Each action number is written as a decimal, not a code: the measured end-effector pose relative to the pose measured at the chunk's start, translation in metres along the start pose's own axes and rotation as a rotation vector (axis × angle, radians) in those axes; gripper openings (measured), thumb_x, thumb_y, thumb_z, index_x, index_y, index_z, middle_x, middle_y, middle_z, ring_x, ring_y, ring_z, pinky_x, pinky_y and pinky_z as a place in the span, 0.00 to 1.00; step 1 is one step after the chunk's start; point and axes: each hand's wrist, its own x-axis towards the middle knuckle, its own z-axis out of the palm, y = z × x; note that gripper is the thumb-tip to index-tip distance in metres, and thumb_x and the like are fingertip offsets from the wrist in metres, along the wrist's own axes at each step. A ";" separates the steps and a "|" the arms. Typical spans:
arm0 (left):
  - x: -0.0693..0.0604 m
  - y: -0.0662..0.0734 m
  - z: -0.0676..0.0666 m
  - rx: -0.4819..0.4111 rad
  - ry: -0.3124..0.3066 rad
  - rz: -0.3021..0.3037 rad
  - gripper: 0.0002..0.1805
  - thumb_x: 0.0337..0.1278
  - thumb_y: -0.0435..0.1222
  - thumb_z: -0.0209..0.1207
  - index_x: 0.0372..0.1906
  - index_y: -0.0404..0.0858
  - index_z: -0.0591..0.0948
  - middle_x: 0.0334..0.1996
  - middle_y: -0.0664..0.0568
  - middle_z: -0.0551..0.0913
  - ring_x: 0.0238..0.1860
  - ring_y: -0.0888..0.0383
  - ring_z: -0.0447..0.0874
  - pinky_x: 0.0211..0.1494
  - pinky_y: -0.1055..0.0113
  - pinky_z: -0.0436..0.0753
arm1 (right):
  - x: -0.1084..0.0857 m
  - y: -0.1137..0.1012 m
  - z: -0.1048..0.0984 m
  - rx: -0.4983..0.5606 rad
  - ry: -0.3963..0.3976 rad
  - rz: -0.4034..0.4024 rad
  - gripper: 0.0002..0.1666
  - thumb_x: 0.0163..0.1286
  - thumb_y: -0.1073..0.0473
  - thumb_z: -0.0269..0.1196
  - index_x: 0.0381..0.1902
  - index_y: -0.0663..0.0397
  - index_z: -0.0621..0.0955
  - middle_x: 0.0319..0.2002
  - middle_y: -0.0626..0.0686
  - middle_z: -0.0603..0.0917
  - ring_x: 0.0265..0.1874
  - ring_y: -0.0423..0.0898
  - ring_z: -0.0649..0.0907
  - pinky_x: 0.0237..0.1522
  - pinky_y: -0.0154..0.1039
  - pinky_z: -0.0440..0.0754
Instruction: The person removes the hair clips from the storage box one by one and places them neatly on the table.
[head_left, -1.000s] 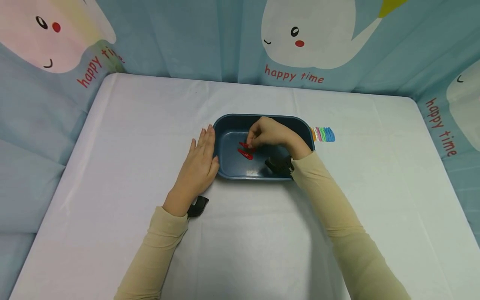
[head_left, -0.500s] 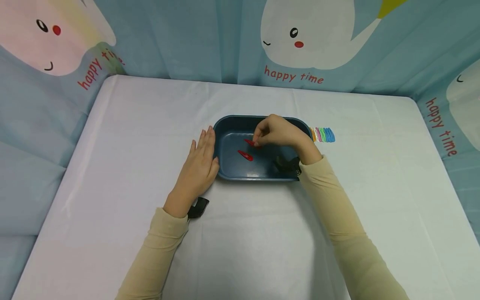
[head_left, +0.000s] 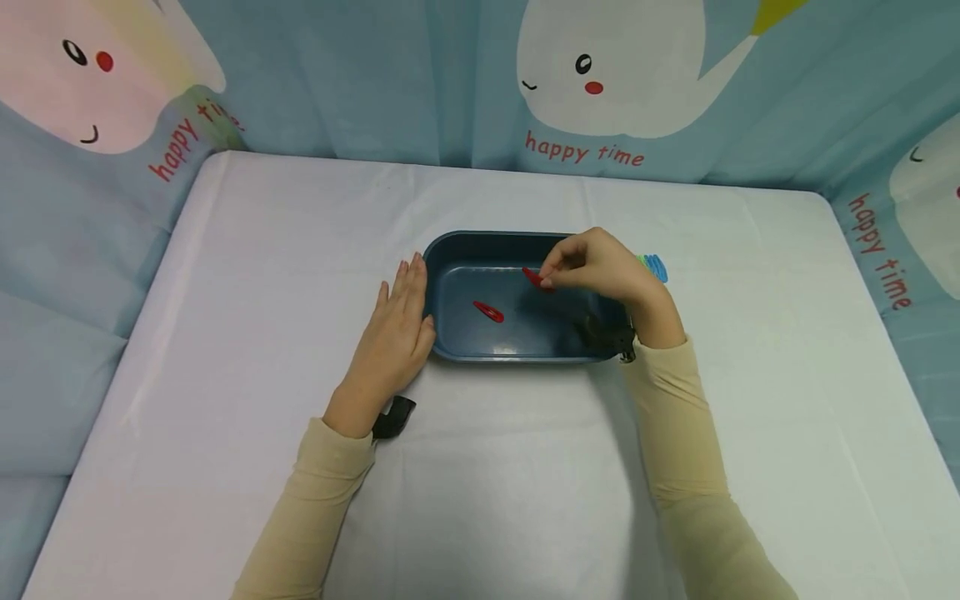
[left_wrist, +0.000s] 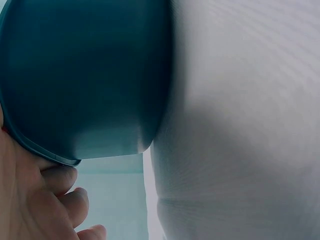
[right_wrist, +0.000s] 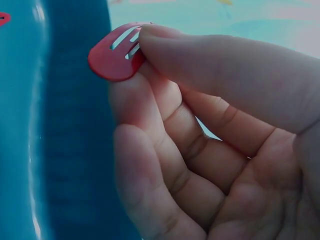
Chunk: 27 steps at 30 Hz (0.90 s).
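Note:
Between thumb and fingertips my right hand [head_left: 600,265] pinches a red snap hair clip [right_wrist: 117,57], held over the right half of a dark blue tray [head_left: 517,359]. A second red hair clip [head_left: 488,312] lies on the tray's floor, left of the middle. My left hand [head_left: 393,333] rests with straight fingers against the tray's left end. In the left wrist view, the fingers [left_wrist: 60,180] touch the rim at the tray's outer wall [left_wrist: 85,75].
Right of the tray lies a row of coloured hair clips [head_left: 655,267], partly hidden behind the right hand. A white cloth covers the table [head_left: 487,475]. A light blue printed curtain [head_left: 390,83] hangs around its far side and ends.
My right hand has lifted one red hair clip and moved right with it, away from the other clip. It now covers part of the coloured row. The left hand stays in place.

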 end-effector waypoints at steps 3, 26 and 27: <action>0.000 0.000 -0.001 -0.001 0.006 0.000 0.34 0.65 0.36 0.39 0.73 0.29 0.45 0.74 0.42 0.44 0.73 0.45 0.42 0.70 0.45 0.45 | -0.007 0.004 -0.003 0.016 0.040 0.009 0.05 0.62 0.67 0.63 0.33 0.65 0.84 0.29 0.53 0.85 0.30 0.49 0.79 0.35 0.35 0.75; -0.001 -0.003 0.001 -0.009 -0.002 0.012 0.35 0.65 0.37 0.39 0.73 0.29 0.45 0.74 0.42 0.43 0.73 0.45 0.42 0.70 0.45 0.45 | -0.035 0.029 -0.026 0.146 0.210 0.039 0.08 0.61 0.65 0.65 0.34 0.68 0.84 0.28 0.53 0.85 0.33 0.54 0.83 0.38 0.36 0.79; -0.001 -0.003 0.001 -0.009 -0.001 0.011 0.35 0.65 0.37 0.39 0.73 0.29 0.45 0.74 0.42 0.43 0.73 0.45 0.42 0.70 0.45 0.45 | -0.036 0.030 -0.027 0.153 0.220 0.044 0.08 0.61 0.65 0.65 0.34 0.68 0.84 0.28 0.52 0.85 0.32 0.53 0.82 0.38 0.36 0.79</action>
